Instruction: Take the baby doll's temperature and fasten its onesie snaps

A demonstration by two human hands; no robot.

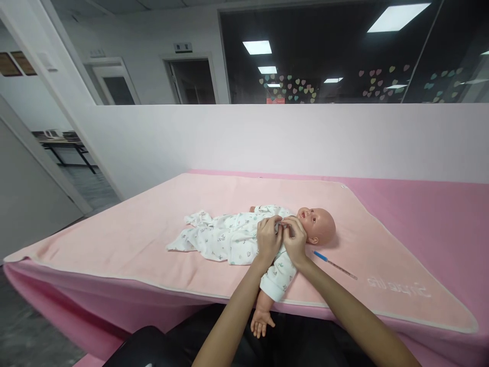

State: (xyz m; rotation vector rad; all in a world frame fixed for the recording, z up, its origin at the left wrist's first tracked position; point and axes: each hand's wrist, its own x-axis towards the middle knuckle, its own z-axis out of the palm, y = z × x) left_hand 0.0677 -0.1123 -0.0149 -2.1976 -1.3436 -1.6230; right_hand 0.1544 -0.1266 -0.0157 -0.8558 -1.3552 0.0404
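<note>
A baby doll [323, 224] lies on its back, its bald head to the right. It wears a white baby shirt [246, 239] with a small print. My left hand [269, 235] and my right hand [295, 238] meet at the upper chest, just below the doll's chin. The fingers of both are pinched together on the shirt's front near the neckline; the exact bit of cloth between them is hidden. One doll arm [263, 311] reaches toward me over the table edge, its sleeve below my wrists. The lower legs of the clothing look flat.
A thin thermometer-like stick [330, 262] with a blue end lies right of my right forearm. Under the doll spreads a peach mat [153, 219] with a white border, over a pink tablecloth [451, 219]. A white partition [305, 140] with dark glass stands behind.
</note>
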